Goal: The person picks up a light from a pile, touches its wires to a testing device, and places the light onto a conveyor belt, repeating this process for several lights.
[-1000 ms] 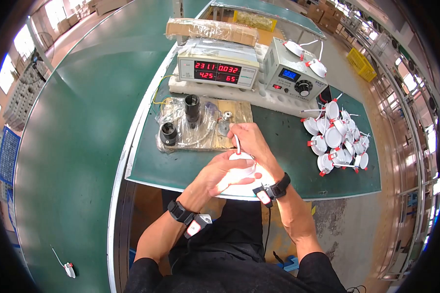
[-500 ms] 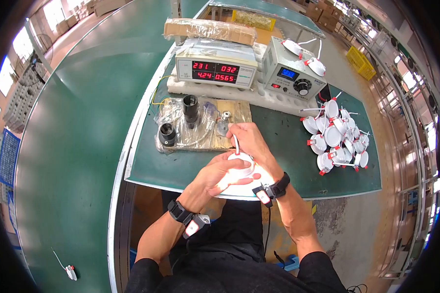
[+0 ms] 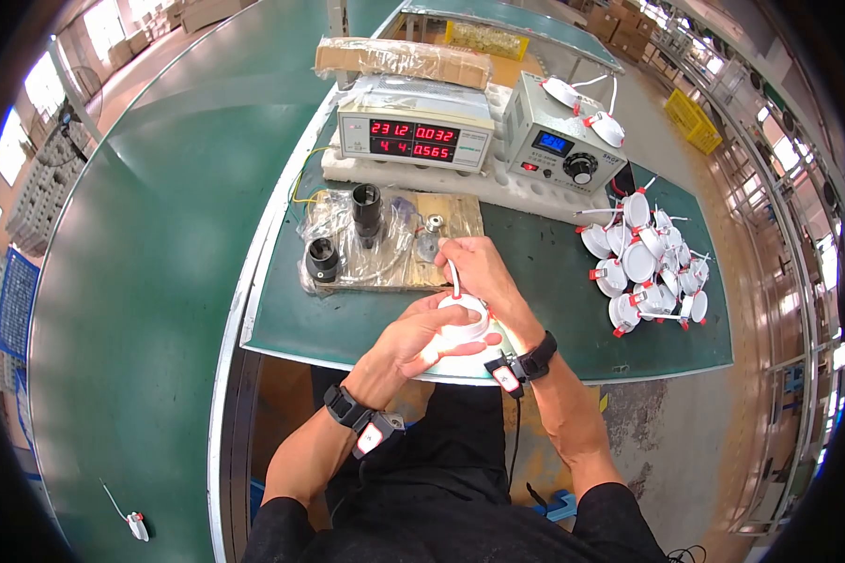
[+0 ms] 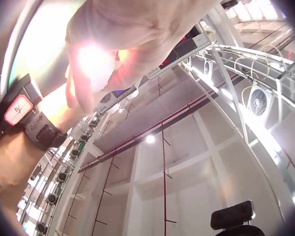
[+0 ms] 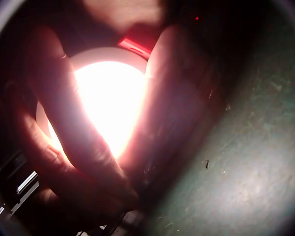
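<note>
A round white lamp with red clips glows brightly, its lit face turned down toward the person. My left hand grips the lamp's body, thumb on its back and fingers beneath. My right hand pinches the lamp's white cable beside a metal contact on the wooden board; the cable's tip is hidden by the fingers. In the right wrist view the lit lamp face shows between dark fingers. Glare whitens the lamp in the left wrist view.
Behind the board stand a meter with red digits and a grey box with a dial. Two black sockets sit at the board's left. Several white lamps are piled at right; another lamp lies far left.
The hands have barely moved. Digits on the meter and the grey box's display read differently, and the glare around the lamp looks weaker.
</note>
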`<action>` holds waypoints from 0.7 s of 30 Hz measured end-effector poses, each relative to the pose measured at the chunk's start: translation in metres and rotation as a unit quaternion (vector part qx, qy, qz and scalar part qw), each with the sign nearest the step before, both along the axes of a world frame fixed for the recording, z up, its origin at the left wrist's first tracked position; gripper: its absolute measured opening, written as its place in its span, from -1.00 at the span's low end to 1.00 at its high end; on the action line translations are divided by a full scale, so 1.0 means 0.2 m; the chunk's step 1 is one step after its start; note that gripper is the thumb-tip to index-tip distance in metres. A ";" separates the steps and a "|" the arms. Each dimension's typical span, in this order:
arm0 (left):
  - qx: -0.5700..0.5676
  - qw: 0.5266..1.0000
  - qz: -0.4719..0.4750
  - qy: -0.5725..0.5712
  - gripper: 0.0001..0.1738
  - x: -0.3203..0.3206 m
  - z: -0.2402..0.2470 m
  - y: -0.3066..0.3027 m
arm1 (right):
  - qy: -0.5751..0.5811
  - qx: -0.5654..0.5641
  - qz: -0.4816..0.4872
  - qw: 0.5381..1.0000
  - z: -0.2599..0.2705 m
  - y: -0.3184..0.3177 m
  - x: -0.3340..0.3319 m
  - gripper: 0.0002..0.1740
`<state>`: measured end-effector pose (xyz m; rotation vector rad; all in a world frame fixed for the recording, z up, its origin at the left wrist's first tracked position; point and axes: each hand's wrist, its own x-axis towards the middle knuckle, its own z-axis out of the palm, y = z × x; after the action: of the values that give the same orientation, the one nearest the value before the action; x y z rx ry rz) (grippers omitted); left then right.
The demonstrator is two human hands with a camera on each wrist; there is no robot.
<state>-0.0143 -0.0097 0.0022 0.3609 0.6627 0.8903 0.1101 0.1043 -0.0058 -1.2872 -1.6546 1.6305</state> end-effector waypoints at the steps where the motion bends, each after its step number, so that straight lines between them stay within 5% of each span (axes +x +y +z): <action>1: 0.002 1.000 0.000 -0.004 -0.63 0.00 -0.01 0.00 | -0.001 0.000 -0.002 1.000 0.00 0.00 0.00 -0.59; 17: 0.000 0.995 0.014 -0.101 -0.61 -0.01 -0.03 0.00 | 0.002 0.012 -0.009 1.000 0.00 -0.01 -0.01 -0.57; 19: 0.026 0.999 0.042 -0.015 -0.62 -0.01 -0.02 -0.02 | 0.015 0.003 -0.019 1.000 -0.02 0.00 -0.02 -0.57; 21: 0.050 0.996 0.065 0.042 -0.63 0.02 0.00 -0.03 | 0.009 0.125 0.001 0.992 -0.12 0.03 0.00 -0.54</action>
<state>-0.0093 -0.0165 0.0032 0.4507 0.7261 1.0401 0.1103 0.1095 -0.0305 -1.1418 -1.7840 1.3805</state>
